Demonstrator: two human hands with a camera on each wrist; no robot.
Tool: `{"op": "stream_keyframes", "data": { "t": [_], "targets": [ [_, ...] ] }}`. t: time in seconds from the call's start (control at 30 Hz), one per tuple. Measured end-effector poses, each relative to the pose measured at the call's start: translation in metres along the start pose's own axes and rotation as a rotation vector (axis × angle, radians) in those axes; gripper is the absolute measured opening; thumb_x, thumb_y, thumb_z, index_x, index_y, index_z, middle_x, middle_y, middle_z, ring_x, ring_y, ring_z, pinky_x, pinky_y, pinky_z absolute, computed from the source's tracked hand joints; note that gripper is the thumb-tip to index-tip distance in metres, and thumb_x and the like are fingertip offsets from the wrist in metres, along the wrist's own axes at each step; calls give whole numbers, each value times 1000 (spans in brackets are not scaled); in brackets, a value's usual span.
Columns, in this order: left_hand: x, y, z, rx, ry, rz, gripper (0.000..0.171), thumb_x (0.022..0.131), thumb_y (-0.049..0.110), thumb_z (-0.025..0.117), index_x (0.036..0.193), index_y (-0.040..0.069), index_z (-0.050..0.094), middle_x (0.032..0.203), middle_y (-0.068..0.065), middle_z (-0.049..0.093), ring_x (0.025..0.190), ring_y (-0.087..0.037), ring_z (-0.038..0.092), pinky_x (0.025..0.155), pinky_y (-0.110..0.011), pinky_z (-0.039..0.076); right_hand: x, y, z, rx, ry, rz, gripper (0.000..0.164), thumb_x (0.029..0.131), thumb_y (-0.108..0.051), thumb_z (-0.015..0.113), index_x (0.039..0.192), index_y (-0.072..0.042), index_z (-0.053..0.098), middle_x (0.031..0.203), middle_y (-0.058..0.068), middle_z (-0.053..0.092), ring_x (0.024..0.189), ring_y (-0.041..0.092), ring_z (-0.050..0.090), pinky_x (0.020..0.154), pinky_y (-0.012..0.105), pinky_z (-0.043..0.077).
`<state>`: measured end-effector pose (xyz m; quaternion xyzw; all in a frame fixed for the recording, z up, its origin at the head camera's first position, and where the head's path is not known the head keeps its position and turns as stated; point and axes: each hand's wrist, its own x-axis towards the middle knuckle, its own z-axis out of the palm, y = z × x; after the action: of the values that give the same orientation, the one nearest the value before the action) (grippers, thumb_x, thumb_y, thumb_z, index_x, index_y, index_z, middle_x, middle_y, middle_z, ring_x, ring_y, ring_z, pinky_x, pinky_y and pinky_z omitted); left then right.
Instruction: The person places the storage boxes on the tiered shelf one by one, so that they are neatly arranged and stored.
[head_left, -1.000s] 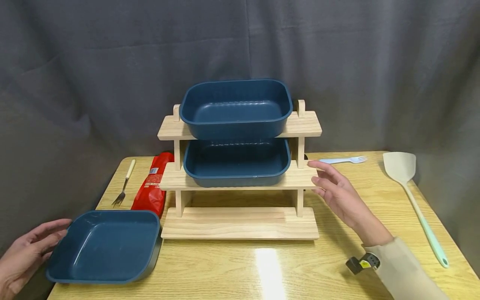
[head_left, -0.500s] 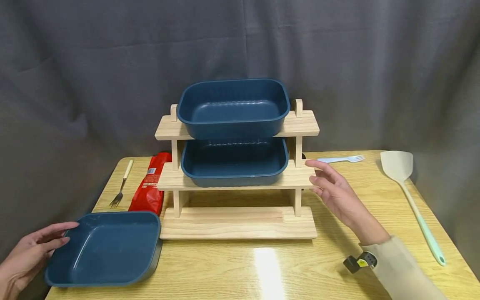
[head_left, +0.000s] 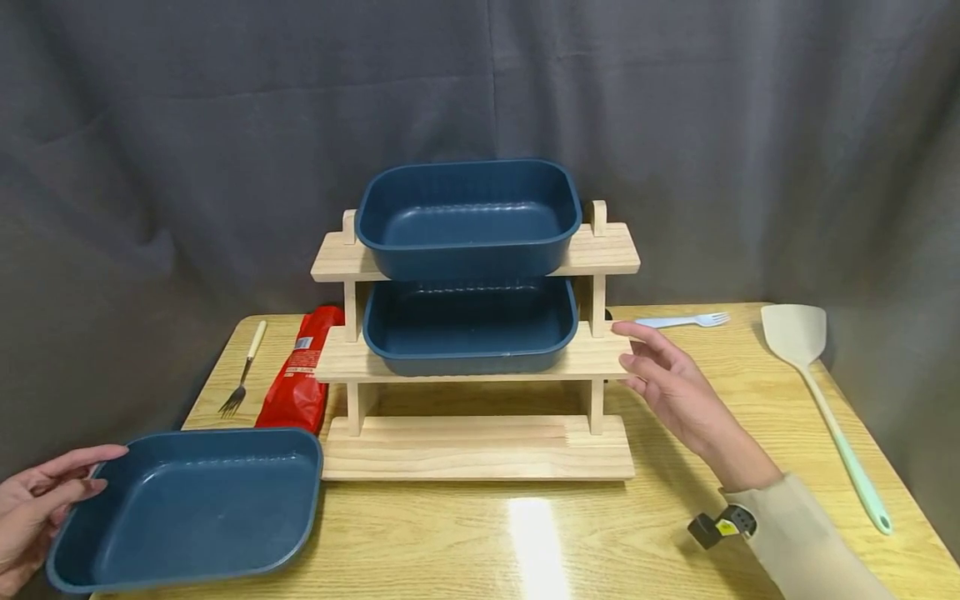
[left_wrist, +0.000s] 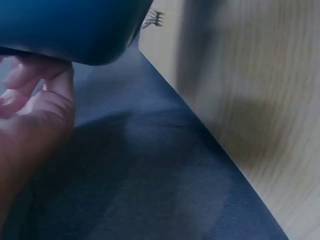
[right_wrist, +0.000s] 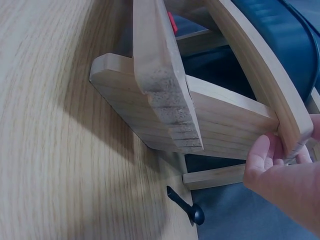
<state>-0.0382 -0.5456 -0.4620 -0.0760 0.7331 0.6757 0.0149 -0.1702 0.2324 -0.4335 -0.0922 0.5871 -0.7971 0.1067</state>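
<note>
My left hand (head_left: 45, 508) grips the left rim of a dark blue rectangular plastic bin (head_left: 202, 508). In the left wrist view this bin (left_wrist: 75, 30) is raised, its left part out past the table edge, and the hand (left_wrist: 40, 105) holds it from the side. A three-tier wooden shelf rack (head_left: 480, 450) stands mid-table. Its right end of the middle board is held by my right hand (head_left: 667, 392), thumb and fingers around the board, as the right wrist view also shows. Matching bins sit on the top tier (head_left: 472, 225) and middle tier (head_left: 472, 333).
Left of the rack lie a red packet (head_left: 303, 375) and a fork with a cream handle (head_left: 247, 367). To the right are a pale blue fork (head_left: 682, 320) and a long spatula (head_left: 825, 400). A black spoon (right_wrist: 187, 206) lies behind the rack. Grey curtain surrounds the table.
My left hand has taken hold of the left bin's rim; hand and bin have shifted left and toward me, and the bin has risen. My right hand stays on the rack.
</note>
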Motion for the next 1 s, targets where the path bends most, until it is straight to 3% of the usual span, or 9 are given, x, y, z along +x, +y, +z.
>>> {"op": "stream_keyframes", "data": {
  "t": [0.13,0.27,0.37,0.43,0.53,0.63,0.73,0.83,1.0],
  "targets": [
    [-3,9,8,-34,11,123,61,103,-23,45,120,22,84,103,18,74,63,-7,59,40,-36,15,0,1,-1,3,-1,-6,43,112,-3,59,154,-7,55,141,3,41,109,11,52,93,24,55],
    [-5,20,17,-51,15,171,66,101,-26,41,121,22,83,73,6,56,59,-7,55,44,-41,8,0,1,-2,9,0,-11,43,111,-2,60,154,-8,56,136,3,41,107,11,53,92,24,54],
    [-4,20,13,-101,-26,204,68,101,-28,36,125,16,82,71,4,51,50,-8,51,36,-35,12,0,1,-3,5,-3,-7,43,111,-3,60,154,-8,56,137,3,40,109,11,52,93,24,54],
    [-3,16,6,-148,-71,229,68,100,-29,32,131,10,79,93,6,72,50,-8,56,32,-31,19,0,1,-3,2,-8,-6,43,111,-3,60,154,-8,55,137,3,41,109,12,52,93,24,54],
    [-5,13,-1,-175,-89,226,68,100,-29,30,134,8,77,134,7,73,45,-11,51,30,-33,22,1,2,-2,9,-13,-6,42,112,-2,59,154,-8,56,132,3,42,109,12,52,93,25,55],
    [-13,21,3,-109,-37,169,68,102,-26,33,130,16,79,131,15,70,44,-14,45,35,-39,18,1,2,-1,17,-22,-9,42,112,-2,58,153,-9,57,130,2,42,109,11,51,96,27,55],
    [-19,27,4,-66,1,112,69,103,-23,35,128,23,80,127,18,70,46,-14,49,32,-31,27,2,3,0,20,-26,-6,41,112,-2,57,153,-9,57,132,2,41,111,11,50,98,29,56],
    [-17,26,3,-118,-25,122,71,103,-23,29,131,20,79,130,19,71,52,-14,64,37,-25,47,2,3,0,19,-23,-2,41,112,-2,57,153,-9,56,139,3,40,114,11,50,99,30,55],
    [-8,23,18,-266,-71,189,72,100,-27,23,135,7,76,121,12,75,48,-11,60,32,-25,38,1,2,-1,28,-9,8,41,112,-1,57,153,-8,55,141,3,38,115,11,49,97,28,56]
  ]
}}
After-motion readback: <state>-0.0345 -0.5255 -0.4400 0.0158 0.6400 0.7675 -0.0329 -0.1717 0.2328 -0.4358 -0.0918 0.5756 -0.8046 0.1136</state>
